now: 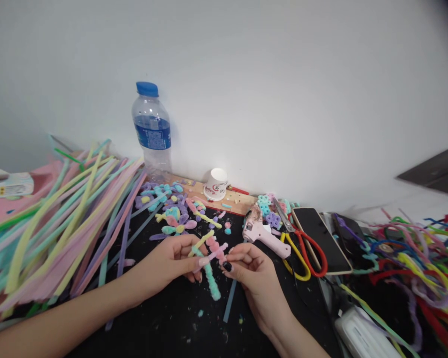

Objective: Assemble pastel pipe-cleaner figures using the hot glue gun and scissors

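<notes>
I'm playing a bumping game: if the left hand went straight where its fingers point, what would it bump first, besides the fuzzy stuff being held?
Most likely the right hand, just past the pink fuzzy piece, though depth is hard to tell.

A craft workspace against a white wall (283,99); whether in a home or a workshop cannot be told. Fuzzy stems (78,223) heaped at left, flowers (179,228) and a fuzzy piece (212,283) near the centre, a glue gun (265,236) and scissors (313,251) right of centre, and scraps (200,313) on the black worktop (142,330) show it.
</notes>
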A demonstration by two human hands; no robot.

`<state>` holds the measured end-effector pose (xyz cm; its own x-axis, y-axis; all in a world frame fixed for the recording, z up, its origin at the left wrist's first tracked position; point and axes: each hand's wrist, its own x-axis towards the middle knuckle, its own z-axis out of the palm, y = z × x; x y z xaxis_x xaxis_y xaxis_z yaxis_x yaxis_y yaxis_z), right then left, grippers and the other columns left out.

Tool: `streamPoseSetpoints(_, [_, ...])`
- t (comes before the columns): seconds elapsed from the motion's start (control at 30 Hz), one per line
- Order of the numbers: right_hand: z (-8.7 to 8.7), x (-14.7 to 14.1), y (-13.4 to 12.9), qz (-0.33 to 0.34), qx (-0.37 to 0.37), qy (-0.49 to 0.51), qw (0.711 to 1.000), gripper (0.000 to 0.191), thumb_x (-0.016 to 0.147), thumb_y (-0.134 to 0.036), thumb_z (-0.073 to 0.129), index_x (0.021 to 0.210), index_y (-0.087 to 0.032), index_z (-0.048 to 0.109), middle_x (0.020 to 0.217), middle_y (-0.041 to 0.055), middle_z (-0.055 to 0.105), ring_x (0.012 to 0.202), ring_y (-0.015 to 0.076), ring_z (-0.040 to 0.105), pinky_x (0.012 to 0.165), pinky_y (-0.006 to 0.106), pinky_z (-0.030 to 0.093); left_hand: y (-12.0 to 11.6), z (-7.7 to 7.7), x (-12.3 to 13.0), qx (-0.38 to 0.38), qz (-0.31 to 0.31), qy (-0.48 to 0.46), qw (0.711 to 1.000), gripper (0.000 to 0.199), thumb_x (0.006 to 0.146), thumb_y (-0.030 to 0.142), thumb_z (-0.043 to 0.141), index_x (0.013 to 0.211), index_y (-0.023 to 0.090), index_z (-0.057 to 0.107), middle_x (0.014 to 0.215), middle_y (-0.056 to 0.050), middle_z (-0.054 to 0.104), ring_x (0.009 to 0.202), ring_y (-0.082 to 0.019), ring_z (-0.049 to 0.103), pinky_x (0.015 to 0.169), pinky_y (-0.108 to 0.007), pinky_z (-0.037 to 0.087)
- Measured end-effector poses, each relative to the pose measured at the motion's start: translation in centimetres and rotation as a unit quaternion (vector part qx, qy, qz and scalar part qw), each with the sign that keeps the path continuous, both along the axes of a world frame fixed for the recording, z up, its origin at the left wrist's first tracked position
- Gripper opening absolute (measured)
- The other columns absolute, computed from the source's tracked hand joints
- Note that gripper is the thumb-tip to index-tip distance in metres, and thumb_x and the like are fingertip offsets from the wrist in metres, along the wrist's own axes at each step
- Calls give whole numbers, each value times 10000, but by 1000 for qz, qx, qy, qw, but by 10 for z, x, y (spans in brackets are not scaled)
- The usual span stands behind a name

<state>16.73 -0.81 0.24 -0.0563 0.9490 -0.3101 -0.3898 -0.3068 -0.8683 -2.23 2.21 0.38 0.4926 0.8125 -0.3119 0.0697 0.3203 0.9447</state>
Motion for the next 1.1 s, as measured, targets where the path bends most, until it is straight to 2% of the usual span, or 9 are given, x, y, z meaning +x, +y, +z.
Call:
streamPoseSetpoints(0.43, [-2,1,0,10,15,1,1000,242,565,-98,799,742,-175,652,726,-12,673,665,102,608,614,181,489,1,-4,-1,10,-7,-1,1000,210,747,367,634,814,174,587,624,31,609,584,-131,608,563,-225,474])
streamPoseSetpoints(0.6, [-2,2,1,18,9,-33,999,221,563,-140,805,755,-164,698,741,14,698,665,119,619,630,200,481,1,-1,0,5,-5,0,1000,194,752,346,630,825,172,584,625,35,607,578,-120,599,564,-217,476])
streamPoseSetpoints(0.83, [-1,1,0,41,17,-70,997,135,610,-203,779,735,-171,740,916,50,692,786,168,631,685,242,513,1,0,0,8,-3,7,1000,190,740,338,629,825,172,596,626,26,611,586,-137,610,567,-235,481])
streamPoseSetpoints(1.1, [-2,3,-1,54,48,-93,993,62,668,-182,723,726,-179,745,921,44,647,719,132,588,569,200,519,1,2,1,-1,-8,0,1000,193,740,335,635,840,173,598,618,35,611,576,-128,601,562,-224,475])
